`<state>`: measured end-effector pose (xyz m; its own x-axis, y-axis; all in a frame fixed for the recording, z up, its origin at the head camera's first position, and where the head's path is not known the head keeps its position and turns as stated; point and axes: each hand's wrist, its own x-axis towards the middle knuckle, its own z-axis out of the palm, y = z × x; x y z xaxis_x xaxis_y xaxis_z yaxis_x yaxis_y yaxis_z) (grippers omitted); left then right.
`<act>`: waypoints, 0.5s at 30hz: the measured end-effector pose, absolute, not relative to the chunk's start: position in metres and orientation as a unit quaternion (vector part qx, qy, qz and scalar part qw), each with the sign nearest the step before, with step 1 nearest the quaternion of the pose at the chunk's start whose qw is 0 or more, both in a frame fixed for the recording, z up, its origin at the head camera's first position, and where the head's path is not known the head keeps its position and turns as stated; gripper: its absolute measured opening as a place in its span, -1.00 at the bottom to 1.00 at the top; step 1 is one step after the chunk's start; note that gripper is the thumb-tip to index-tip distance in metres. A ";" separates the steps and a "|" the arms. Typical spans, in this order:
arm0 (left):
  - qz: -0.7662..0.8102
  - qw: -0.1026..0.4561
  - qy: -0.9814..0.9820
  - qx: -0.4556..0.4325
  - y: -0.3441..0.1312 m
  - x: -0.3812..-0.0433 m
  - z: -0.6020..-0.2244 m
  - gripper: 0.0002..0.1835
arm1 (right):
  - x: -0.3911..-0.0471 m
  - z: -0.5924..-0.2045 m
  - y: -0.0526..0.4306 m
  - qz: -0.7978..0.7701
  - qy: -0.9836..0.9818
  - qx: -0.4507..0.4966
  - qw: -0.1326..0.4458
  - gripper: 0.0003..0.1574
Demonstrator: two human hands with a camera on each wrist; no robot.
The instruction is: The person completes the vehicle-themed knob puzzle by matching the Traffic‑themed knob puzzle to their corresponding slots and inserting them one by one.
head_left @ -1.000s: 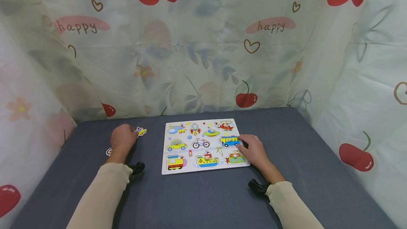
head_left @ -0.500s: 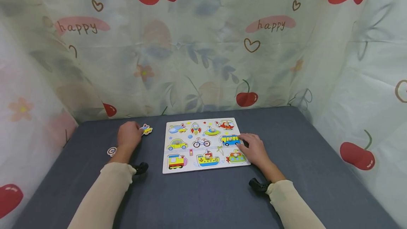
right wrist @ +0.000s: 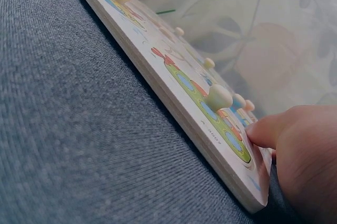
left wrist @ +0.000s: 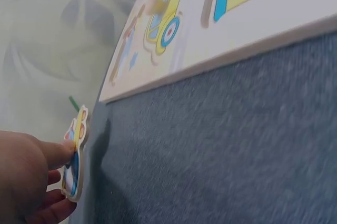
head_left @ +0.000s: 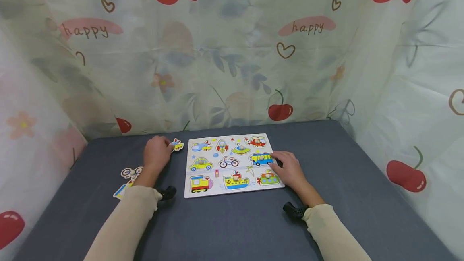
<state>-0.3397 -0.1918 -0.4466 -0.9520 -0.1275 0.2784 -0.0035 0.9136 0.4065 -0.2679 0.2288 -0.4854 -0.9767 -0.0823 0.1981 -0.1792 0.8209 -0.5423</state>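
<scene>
Blue-and-yellow wooden plane piece [head_left: 177,145], just left of the board's top corner, looks lifted a touch off the cloth, going by its shadow in the left wrist view. Our left hand [head_left: 157,152] has it pinched between thumb & fingers. Yellow end faces right, same as the plane outline [head_left: 201,147] on the white wooden puzzle board [head_left: 218,187]. To do this carry well, we'd say: piece level, approx. square to that outline, then flat down w/ light pressure, no forcing. Our right hand [head_left: 290,168], thumb & forefinger loosely apart, rests at the board's right edge, thumb on the face by the green submarine piece [head_left: 268,179]; lower fingers partly hidden. Prob. handy for steadying. Farther out, left side: white-edged bicycle piece [head_left: 131,172] & a blue-and-yellow piece [head_left: 122,190], partly covered by our cream left sleeve [head_left: 125,220]. All on dark grey-blue cloth [head_left: 232,228], w/ cherry-print curtain [head_left: 232,71] behind.
</scene>
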 end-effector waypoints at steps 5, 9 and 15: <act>-0.218 0.147 -0.964 0.034 -0.181 -0.339 -0.448 -0.82 | -0.268 -0.486 0.229 0.287 -0.952 0.070 0.086 -0.46; -0.221 0.151 -0.963 0.026 -0.176 -0.340 -0.451 -0.82 | -0.269 -0.488 0.230 0.287 -0.952 0.069 0.084 -0.46; -0.231 0.150 -0.961 0.007 -0.170 -0.340 -0.454 -0.81 | -0.269 -0.487 0.230 0.288 -0.951 0.068 0.085 -0.45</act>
<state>-0.3404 -0.1696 -0.4543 -0.9549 -0.0823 0.2854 0.0565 0.8930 0.4466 -0.2691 0.2296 -0.4875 -0.9763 -0.0809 0.2008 -0.1786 0.8250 -0.5361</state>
